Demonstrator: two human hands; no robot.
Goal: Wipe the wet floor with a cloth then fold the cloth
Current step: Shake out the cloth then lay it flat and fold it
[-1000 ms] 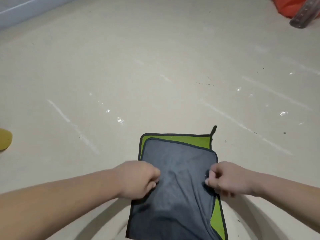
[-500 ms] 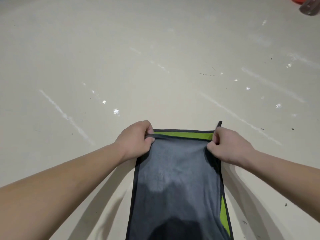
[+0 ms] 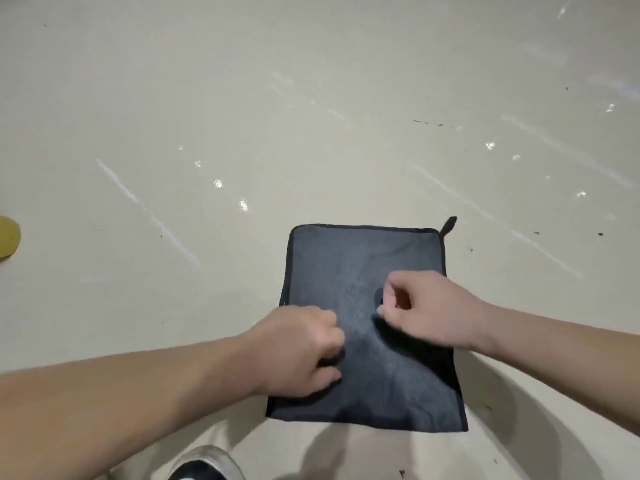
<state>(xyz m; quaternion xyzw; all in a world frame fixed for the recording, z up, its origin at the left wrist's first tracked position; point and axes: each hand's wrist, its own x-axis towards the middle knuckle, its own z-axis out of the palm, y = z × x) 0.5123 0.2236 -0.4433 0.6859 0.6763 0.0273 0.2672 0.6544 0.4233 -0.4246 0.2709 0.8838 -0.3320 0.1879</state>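
One fold done: cloth (image 3: 367, 327) lies flat on the floor (image 3: 242, 98), lower centre of frame, grey side up.
Left hand (image 3: 298, 351): curled, resting on cloth's left part; grip unclear.
Right hand (image 3: 429, 310): loosely curled above cloth, holding nothing.
Left to do: perhaps another fold; droplets glint upper right.

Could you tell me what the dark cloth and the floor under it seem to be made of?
The cloth looks like soft microfibre or terry: a matte dark grey nap with faint rubbed streaks, a stitched black edge binding and a small hanging loop at one corner. The floor looks like a smooth, hard, painted or coated surface, possibly concrete: pale beige with a slight sheen, white scuff lines and small bright glints.
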